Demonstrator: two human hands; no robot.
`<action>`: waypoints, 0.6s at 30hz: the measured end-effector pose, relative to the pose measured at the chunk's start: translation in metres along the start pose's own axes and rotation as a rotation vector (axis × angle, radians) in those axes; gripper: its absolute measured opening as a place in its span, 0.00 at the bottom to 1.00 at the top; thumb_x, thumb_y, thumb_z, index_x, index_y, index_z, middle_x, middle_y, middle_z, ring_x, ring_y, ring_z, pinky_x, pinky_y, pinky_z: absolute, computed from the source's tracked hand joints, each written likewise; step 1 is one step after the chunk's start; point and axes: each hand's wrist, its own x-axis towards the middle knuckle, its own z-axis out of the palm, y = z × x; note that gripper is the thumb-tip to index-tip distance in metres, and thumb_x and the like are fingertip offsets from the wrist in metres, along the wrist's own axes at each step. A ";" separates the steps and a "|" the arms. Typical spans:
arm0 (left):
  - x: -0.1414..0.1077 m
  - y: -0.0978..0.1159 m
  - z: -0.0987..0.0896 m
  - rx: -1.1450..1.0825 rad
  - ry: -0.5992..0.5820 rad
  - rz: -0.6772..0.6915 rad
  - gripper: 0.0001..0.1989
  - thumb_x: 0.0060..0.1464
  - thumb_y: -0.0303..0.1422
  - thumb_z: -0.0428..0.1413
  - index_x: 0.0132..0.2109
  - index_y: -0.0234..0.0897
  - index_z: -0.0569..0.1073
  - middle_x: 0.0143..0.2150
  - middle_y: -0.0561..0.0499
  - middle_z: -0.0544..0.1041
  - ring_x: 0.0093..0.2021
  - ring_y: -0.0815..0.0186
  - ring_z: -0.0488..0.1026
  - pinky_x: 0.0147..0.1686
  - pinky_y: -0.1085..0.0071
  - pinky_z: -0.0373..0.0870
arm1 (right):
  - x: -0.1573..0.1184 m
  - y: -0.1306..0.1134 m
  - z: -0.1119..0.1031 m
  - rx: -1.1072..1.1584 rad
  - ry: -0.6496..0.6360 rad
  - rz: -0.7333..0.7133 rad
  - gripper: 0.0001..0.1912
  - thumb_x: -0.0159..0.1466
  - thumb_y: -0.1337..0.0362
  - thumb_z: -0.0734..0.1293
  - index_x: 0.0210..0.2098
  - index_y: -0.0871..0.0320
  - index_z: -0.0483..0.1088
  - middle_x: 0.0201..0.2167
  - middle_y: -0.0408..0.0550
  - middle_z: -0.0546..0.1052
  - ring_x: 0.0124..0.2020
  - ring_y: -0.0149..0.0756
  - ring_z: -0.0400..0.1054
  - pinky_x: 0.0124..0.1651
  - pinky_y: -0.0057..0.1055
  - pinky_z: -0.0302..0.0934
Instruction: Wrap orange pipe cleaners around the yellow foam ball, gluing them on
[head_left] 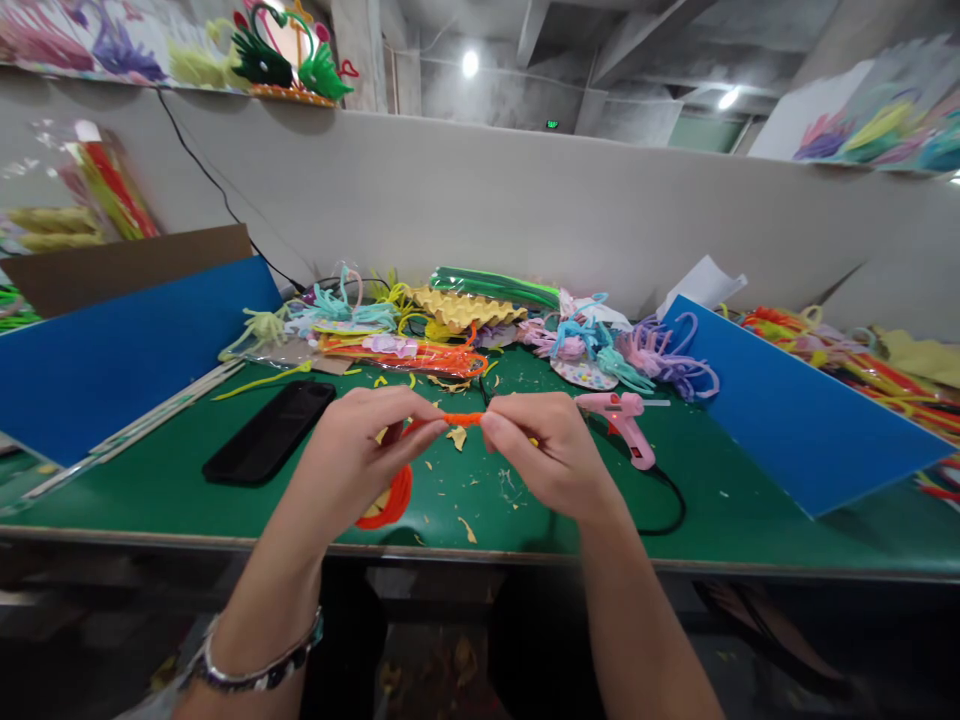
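Between my two hands an orange pipe cleaner (463, 420) is held level over the green table. My left hand (371, 440) pinches its left end with thumb and forefinger. At the other end, my right hand (547, 445) pinches it in the same way. Below my left hand hangs or lies a looped orange bundle (394, 500), partly hidden by the hand; I cannot tell whether it joins the held piece. A pink glue gun (626, 420) lies just right of my right hand, its cord running toward the table's front.
A black phone (270, 432) lies left of my hands. Blue boards (120, 350) stand on the left, with another blue board (810, 410) on the right. Colourful pipe-cleaner pieces (405, 355) line the back by the grey partition (480, 200). Yellow scraps (466, 530) litter the green table (720, 530).
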 end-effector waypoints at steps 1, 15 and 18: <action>0.000 -0.001 0.002 0.062 0.019 0.032 0.11 0.53 0.37 0.51 0.27 0.39 0.73 0.22 0.55 0.74 0.23 0.70 0.65 0.27 0.73 0.58 | 0.001 0.002 0.002 0.066 0.022 0.073 0.19 0.62 0.66 0.55 0.15 0.58 0.55 0.14 0.37 0.53 0.17 0.23 0.48 0.22 0.24 0.44; 0.008 -0.007 0.012 -0.291 0.009 -0.251 0.12 0.47 0.37 0.52 0.20 0.37 0.67 0.17 0.55 0.68 0.20 0.71 0.62 0.23 0.74 0.59 | 0.006 0.022 0.018 -0.070 0.366 -0.025 0.04 0.61 0.64 0.63 0.35 0.56 0.68 0.25 0.40 0.70 0.25 0.26 0.63 0.28 0.23 0.58; 0.009 -0.006 0.012 -0.475 0.013 -0.365 0.12 0.43 0.37 0.54 0.19 0.37 0.66 0.16 0.56 0.65 0.19 0.73 0.59 0.19 0.76 0.57 | 0.003 0.023 0.017 -0.314 0.379 -0.204 0.08 0.64 0.67 0.60 0.32 0.57 0.69 0.26 0.44 0.71 0.28 0.28 0.65 0.33 0.24 0.60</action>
